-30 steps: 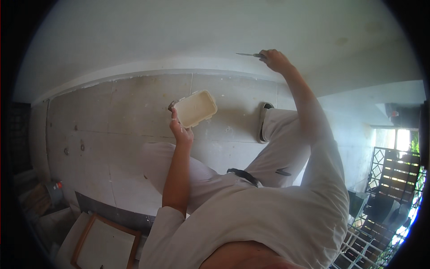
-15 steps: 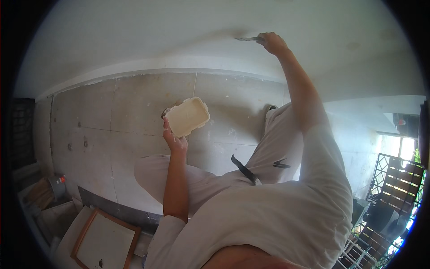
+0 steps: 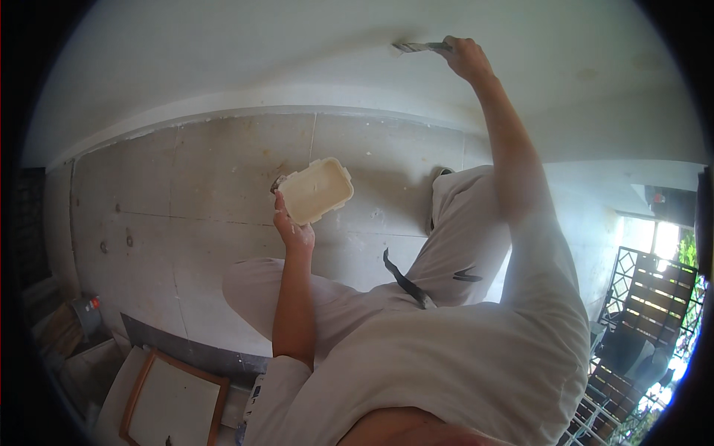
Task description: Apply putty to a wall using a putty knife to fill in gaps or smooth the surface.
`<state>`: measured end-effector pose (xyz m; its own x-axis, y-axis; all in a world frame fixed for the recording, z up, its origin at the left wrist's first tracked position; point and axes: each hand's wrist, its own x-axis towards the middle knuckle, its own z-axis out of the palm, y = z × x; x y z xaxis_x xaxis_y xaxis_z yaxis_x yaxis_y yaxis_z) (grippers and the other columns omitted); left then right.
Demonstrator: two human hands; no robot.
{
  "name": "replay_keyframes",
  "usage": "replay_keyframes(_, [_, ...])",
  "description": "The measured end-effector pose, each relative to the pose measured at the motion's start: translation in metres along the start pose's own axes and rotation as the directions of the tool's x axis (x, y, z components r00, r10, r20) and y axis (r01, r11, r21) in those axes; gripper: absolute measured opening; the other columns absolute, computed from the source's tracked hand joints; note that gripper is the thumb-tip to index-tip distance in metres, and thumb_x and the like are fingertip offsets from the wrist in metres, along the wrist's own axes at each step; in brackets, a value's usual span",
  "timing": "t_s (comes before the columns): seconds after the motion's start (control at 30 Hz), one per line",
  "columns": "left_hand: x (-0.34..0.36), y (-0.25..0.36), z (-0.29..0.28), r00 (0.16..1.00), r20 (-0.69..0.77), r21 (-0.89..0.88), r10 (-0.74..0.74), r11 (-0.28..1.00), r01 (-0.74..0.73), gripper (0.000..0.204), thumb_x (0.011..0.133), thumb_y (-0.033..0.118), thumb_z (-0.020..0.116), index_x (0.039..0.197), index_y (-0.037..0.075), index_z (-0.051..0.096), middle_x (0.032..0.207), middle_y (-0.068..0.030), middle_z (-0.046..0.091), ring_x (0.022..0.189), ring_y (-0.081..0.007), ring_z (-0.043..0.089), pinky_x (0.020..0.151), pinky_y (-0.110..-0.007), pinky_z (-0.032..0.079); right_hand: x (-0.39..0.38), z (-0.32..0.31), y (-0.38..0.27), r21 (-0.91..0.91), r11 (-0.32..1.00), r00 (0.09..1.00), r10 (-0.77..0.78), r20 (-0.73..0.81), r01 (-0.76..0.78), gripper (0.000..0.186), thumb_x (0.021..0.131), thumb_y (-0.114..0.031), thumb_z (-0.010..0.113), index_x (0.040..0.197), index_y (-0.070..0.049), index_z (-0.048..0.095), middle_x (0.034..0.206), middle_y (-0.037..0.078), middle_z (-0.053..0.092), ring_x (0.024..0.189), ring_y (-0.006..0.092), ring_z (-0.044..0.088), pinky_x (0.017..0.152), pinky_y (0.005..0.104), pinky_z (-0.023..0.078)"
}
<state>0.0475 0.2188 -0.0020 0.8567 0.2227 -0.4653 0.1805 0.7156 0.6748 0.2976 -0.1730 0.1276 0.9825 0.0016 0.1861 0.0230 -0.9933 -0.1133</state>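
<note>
My left hand grips a cream-coloured plastic tub by its near left side, above the floor. The tub is tilted and its inside is coated with a pale, smooth substance. A small dark, crusted piece sticks out beside the fingertips at the tub's left end; its kind is unclear. At the upper right, my right hand is closed round the dark handle of a putty knife. Its whitish, smeared blade meets the pale wall, next to a brownish patch.
Grey tiles cover the floor below the wall, with light specks on them. An orange-brown wooden-framed panel lies at the lower left, near a grey bucket. Slatted wooden furniture and a metal lattice stand by the bright opening at right.
My right hand and the putty knife have shifted up and slightly right along the wall. The tub in my left hand has moved a little to the right.
</note>
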Motion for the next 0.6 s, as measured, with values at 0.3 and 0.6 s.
replay_keyframes(0.3, [-0.003,0.004,-0.001,1.000,0.023,0.020,0.002,1.000,-0.003,0.048,0.099,0.043,0.047,0.131,0.007,0.052,0.127,-0.0063,0.058,0.119,-0.0219,0.055,0.103,-0.038,0.042,-0.014,0.017,-0.023,-0.066,0.987,0.974,-0.131,0.186,0.146,0.021,0.088,-0.031,0.065,0.094,-0.012,0.067,0.083,0.016,0.067,0.081,0.0352,0.065,0.072,0.0458,0.052])
replay_keyframes(0.6, [-0.008,0.004,-0.001,1.000,-0.011,-0.008,0.010,1.000,-0.010,0.049,0.101,0.039,0.044,0.132,0.001,0.049,0.127,-0.0089,0.058,0.118,-0.0221,0.055,0.103,-0.036,0.042,0.007,0.006,-0.019,-0.133,0.990,0.997,-0.059,-0.049,0.052,0.024,0.088,-0.034,0.066,0.094,-0.011,0.066,0.082,0.013,0.069,0.078,0.0339,0.066,0.068,0.0448,0.052])
